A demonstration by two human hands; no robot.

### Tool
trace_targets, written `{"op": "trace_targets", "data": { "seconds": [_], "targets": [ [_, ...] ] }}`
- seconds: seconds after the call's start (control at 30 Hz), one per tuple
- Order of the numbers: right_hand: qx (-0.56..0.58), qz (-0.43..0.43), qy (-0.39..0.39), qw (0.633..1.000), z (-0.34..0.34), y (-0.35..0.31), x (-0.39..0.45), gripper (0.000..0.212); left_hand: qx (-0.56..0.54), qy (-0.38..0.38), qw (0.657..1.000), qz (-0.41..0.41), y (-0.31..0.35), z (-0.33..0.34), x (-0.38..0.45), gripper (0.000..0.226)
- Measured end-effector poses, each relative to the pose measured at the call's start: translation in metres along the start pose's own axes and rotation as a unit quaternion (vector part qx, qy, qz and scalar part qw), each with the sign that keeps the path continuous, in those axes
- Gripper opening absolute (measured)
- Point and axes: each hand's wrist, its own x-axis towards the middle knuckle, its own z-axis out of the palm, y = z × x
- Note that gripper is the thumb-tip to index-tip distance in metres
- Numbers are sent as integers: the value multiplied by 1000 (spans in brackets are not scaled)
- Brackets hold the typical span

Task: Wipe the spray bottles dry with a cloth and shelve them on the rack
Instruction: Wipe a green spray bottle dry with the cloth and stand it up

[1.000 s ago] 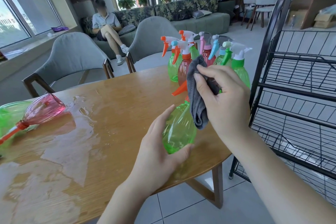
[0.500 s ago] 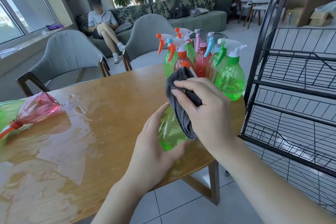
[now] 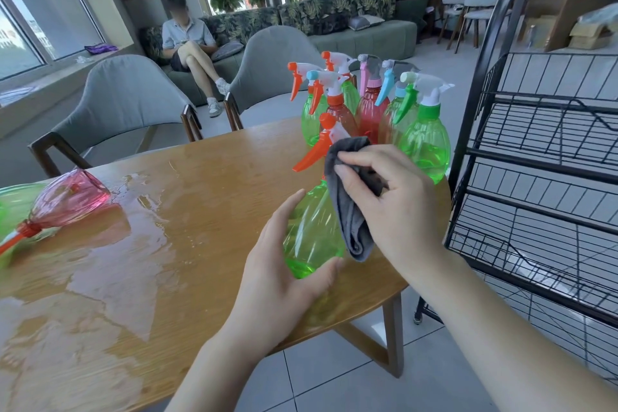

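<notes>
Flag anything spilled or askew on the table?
Yes. A wide puddle of water covers the left part of the wooden table. At the far left edge a pink spray bottle lies tipped on its side in the wet, while the cluster of spray bottles at the back stands upright.

Upright spray bottles (image 3: 374, 104) crowd the table (image 3: 207, 177) edge beside the rack (image 3: 535, 150), whose open wire shelves face bare floor.
</notes>
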Motion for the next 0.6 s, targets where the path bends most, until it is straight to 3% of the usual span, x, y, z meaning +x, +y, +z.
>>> {"op": "trace_targets", "data": {
  "seconds": [0.2,0.37,0.6],
  "targets": [
    [13,78,29,996,-4,10,-1,9,-14,-2,1000,-4,0,0,0,87],
    [114,145,-42,982,-4,13,-10,10,-14,-9,1000,-8,2,-3,-2,86],
    [64,217,-31,973,-14,28,-18,8,-56,-1,997,-48,1,1,0,82]
  ]
}}
